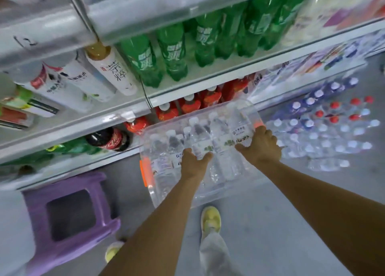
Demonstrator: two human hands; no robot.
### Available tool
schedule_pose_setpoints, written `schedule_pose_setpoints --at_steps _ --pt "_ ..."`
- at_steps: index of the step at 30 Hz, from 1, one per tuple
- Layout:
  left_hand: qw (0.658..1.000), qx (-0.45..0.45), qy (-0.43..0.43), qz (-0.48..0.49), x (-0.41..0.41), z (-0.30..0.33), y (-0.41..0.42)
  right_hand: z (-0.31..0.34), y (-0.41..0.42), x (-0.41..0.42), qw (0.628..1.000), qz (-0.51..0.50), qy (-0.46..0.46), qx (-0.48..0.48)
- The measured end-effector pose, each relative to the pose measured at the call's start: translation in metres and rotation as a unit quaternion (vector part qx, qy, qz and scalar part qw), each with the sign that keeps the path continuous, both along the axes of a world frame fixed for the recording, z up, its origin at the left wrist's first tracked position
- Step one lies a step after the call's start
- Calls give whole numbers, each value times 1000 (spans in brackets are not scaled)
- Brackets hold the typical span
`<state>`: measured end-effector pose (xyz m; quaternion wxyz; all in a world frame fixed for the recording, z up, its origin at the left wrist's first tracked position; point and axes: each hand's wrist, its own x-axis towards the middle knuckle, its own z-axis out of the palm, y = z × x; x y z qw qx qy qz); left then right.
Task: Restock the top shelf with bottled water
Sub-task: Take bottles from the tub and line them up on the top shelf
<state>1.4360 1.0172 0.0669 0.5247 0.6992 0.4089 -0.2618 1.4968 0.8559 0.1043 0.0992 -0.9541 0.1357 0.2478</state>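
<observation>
A clear plastic bin [153,192] with orange latches sits on the floor below me, filled with several small water bottles standing upright. My left hand [192,164] reaches down into it and grips one water bottle [200,139] near its label. My right hand [261,145] grips another water bottle [239,123] at the bin's right end. Both bottles still stand among the others in the bin. The shelf unit [129,11] rises at the left and top of the view; its top shelf is out of sight.
Green soda bottles [175,51] and white drink bottles [116,71] fill the upper shelves; red-labelled bottles and a cola bottle [108,139] sit lower. A purple plastic stool [68,213] stands at my left. Shrink-wrapped water packs [325,130] lie on the floor at right.
</observation>
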Motion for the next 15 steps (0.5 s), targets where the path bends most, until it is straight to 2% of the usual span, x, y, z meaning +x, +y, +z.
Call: schedule_pose_setpoints --at_steps 2,7,9,15 --pt "999 36 -6 -22 7 -6 -4 -7 -2 4 997 -36 50 43" --pt "994 86 15 -69 17 -6 -6 -16 -3 7 993 -69 45 85" --pt "996 67 19 -61 16 -3 0 -11 -4 4 988 -93 45 112" --pt "997 -70 -10 37 -15 45 29 29 13 -28 966 -136 22 217"
